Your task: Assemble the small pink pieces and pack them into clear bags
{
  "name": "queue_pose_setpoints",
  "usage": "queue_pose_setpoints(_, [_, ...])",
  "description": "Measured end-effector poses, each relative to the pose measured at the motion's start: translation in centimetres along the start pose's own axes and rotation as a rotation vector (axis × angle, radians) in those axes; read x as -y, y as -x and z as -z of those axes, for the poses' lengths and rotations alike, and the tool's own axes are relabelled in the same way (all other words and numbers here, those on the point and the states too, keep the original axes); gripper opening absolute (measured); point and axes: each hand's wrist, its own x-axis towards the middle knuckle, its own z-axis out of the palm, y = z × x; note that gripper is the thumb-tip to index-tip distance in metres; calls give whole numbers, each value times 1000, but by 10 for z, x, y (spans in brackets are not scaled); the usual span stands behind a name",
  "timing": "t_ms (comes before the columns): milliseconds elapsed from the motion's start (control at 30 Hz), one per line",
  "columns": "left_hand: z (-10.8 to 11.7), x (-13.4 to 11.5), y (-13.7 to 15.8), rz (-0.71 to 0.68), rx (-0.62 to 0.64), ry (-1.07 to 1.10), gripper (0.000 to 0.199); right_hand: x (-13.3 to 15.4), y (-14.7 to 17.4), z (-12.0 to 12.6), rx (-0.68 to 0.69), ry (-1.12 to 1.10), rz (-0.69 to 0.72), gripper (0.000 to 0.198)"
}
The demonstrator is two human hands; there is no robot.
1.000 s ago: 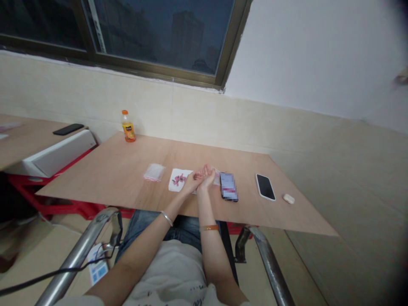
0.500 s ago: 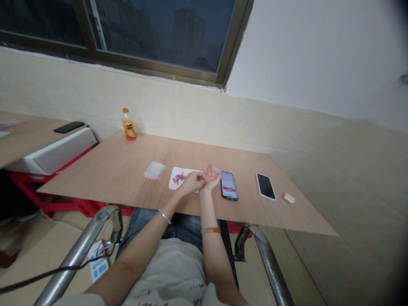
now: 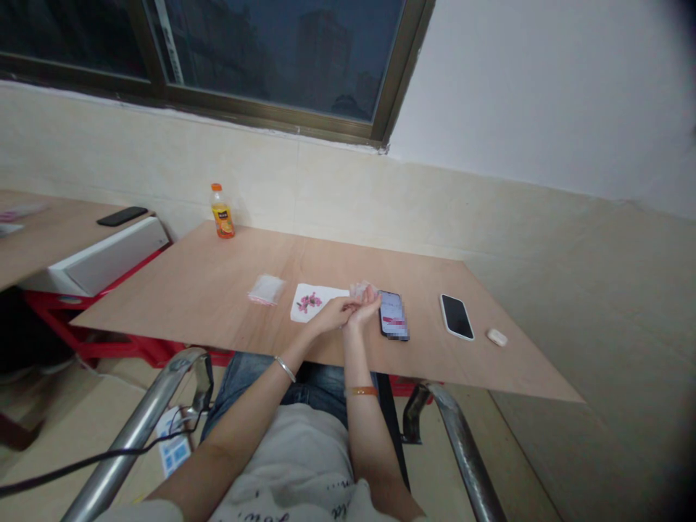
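My left hand (image 3: 333,314), wearing a silver bangle, reaches across to my right hand, its fingers closed together over the right palm. What those fingers pinch is too small and hidden to make out. My right hand (image 3: 362,310) lies palm up, loosely cupped, fingers partly curled but not closed. Both hands hover above the near part of the table. Under and left of them is a white sheet (image 3: 331,291) bearing a pink flower design (image 3: 309,301). A clear plastic bag (image 3: 361,288) shows just behind my right fingers.
A lit phone (image 3: 394,316) lies right of my hands. Farther right are a white-edged phone (image 3: 457,317) and a white earbud case (image 3: 496,337). Another clear bag (image 3: 266,289) lies left of the sheet. An orange drink bottle (image 3: 222,212) stands at the table's back left corner.
My right fingers, stretched out before, have curled in a little. My left fingertips, which showed a small dark reddish bit, now sit lower over the palm. The view has shifted slightly.
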Motion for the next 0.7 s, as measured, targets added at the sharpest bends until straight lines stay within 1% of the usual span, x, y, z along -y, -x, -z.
queue_pose_setpoints(67, [-5,0,-1,-12,42,38,28,2,-3,3,-77,45,60,58])
queue_pose_setpoints(167, [-12,1,-1,54,68,15,29,8,-6,9,-214,64,133,53])
queue_pose_setpoints(233, [-14,2,-2,79,71,12,27,12,-6,11,-269,63,169,50])
queue_pose_setpoints(333, [-15,4,-4,59,103,97,28,18,-4,9,-281,97,217,47])
queue_pose_setpoints(467, [-11,6,-6,41,125,232,25,20,-1,6,-244,159,248,49])
queue_pose_setpoints(533, [-5,7,-5,48,164,266,20,18,1,5,-242,200,255,49])
queue_pose_setpoints(600, [7,9,-3,67,203,275,14,16,2,4,-235,183,233,48])
queue_pose_setpoints(700, [36,10,4,143,218,246,10,13,2,4,-204,102,187,43])
